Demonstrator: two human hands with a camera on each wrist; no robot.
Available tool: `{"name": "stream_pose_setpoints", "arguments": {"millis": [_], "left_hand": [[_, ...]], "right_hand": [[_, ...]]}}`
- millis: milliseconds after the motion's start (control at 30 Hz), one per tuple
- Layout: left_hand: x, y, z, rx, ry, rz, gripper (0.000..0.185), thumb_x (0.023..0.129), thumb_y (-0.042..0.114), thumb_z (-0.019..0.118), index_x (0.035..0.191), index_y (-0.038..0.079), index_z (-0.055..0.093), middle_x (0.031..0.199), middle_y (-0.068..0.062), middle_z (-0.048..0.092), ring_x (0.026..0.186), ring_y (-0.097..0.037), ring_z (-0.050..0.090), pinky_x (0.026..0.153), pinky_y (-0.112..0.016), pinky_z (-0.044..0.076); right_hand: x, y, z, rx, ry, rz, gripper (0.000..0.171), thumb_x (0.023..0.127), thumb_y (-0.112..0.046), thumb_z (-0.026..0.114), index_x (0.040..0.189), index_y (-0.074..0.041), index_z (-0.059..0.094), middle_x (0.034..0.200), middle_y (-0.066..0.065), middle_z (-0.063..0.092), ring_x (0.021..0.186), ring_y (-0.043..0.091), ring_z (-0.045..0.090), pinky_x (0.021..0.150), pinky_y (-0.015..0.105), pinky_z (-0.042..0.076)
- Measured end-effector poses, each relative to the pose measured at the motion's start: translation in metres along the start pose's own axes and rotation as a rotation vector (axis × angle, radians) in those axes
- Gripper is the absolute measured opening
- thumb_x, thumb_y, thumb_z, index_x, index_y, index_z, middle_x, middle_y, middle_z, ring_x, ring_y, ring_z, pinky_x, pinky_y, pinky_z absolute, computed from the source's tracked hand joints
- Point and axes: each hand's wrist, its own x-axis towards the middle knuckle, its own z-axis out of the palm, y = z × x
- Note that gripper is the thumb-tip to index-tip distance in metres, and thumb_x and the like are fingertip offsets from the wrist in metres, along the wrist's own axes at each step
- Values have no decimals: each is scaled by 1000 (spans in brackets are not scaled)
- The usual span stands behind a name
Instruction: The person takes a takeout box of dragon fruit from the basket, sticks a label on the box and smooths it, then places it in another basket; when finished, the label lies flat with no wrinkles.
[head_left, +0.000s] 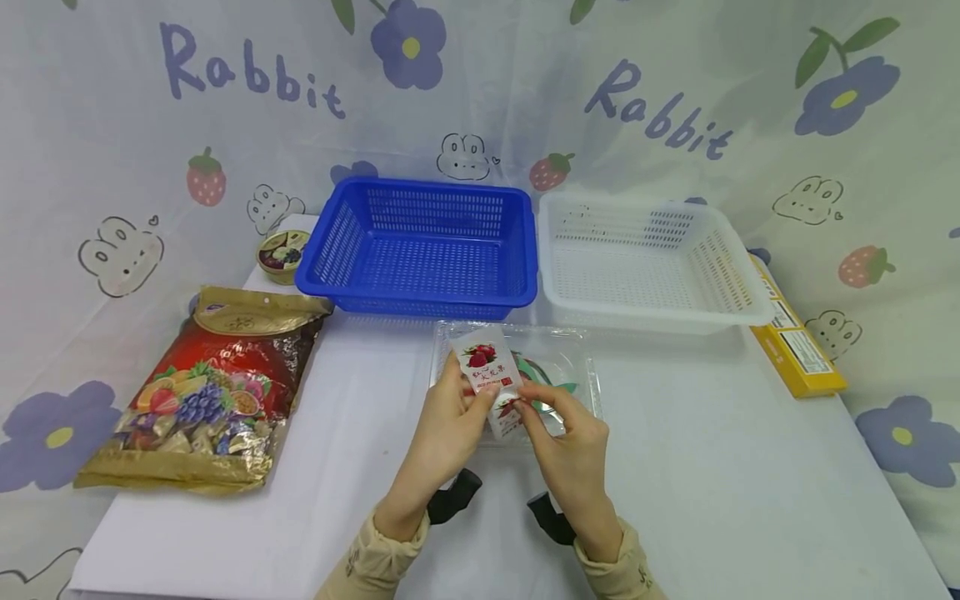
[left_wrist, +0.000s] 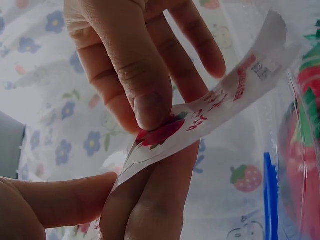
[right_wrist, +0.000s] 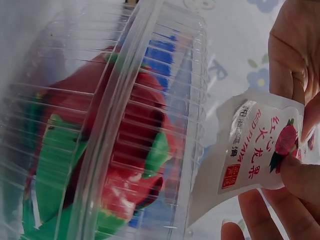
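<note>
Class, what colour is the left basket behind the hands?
Blue; clearest in the head view.

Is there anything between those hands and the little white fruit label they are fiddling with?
Nothing visible: the left hand and the right hand both pinch the label directly, above the clear plastic box.

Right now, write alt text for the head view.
Both hands, left hand and right hand, pinch a small white fruit label above a clear plastic clamshell. Behind sit a blue basket and a white basket.
</note>
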Motion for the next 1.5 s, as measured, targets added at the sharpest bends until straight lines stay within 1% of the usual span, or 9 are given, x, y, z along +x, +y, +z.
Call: {"name": "stream_pose_setpoints", "arguments": {"millis": [100, 367, 700, 833, 933, 1033, 1167, 1300, 1500], "left_hand": [[0, 0, -1, 35, -5, -8, 32, 97, 6, 55, 127, 0, 42, 101, -24, 71, 73, -21, 71, 49, -25, 49], [1, -1, -3, 54, -19, -8, 35, 97, 6, 54, 130, 1, 42, 108, -23, 70, 90, -26, 73, 63, -33, 57], [5, -4, -7, 56, -9, -25, 38, 97, 6, 54, 132, 2, 42, 108, -23, 71, 89, -27, 73, 67, -39, 59], [8, -6, -11, 60, 17, -26, 47, 96, 5, 55, 141, 3, 38, 110, -22, 70, 87, -25, 72, 68, -35, 58], [10, -8, -14, 49, 25, -24, 51, 96, 4, 55, 143, 4, 37, 112, -22, 70, 85, -23, 72, 65, -31, 56], [11, -8, -16, 52, 28, -23, 51, 96, 5, 56, 143, 4, 38, 112, -22, 70, 84, -20, 71, 63, -27, 54], [12, -9, -21, 66, 110, -20, 48, 96, 6, 56, 141, 2, 40, 106, -22, 71, 74, -17, 69, 57, -25, 51], [13, -7, -28, 11, 181, -30, 44, 97, 4, 55, 139, 2, 43, 106, -25, 71, 75, -22, 70, 60, -29, 56], [11, -6, -26, -87, 102, -40, 41, 97, 3, 54, 137, 1, 42, 111, -27, 68, 88, -29, 72, 71, -32, 59]], "right_hand": [[0, 1, 1, 1, -11, 9, 19, 73, 6, 79, 88, 0, 71, 88, 10, 76, 85, 17, 73, 81, 14, 54], [0, 2, 4, -18, 2, 1, 19, 70, 8, 80, 83, -1, 68, 85, 12, 75, 84, 13, 72, 77, 15, 55], [0, 4, 5, -62, -60, -29, 20, 72, 6, 79, 85, -1, 66, 86, 9, 74, 83, 17, 71, 78, 19, 54], [0, 5, 7, -29, -124, -103, 17, 77, 4, 75, 85, -3, 62, 86, 7, 70, 84, 20, 67, 81, 18, 51], [-1, 5, 8, 7, -154, -140, 10, 87, -6, 70, 85, -4, 60, 90, 8, 67, 87, 21, 65, 84, 18, 49], [-1, 4, 8, -7, -155, -149, 16, 94, -18, 62, 86, -4, 59, 95, 10, 65, 89, 22, 64, 83, 19, 50], [-1, 2, 7, -37, -136, -171, 21, 95, -22, 59, 85, -4, 58, 98, 12, 63, 88, 24, 64, 77, 25, 53], [0, 1, 8, -26, -100, -210, 23, 94, -24, 61, 87, -2, 61, 99, 13, 61, 87, 24, 63, 77, 24, 53], [5, -1, 13, -14, -68, -199, 32, 90, -32, 65, 100, -2, 67, 103, 15, 62, 94, 26, 63, 86, 15, 50]]}}
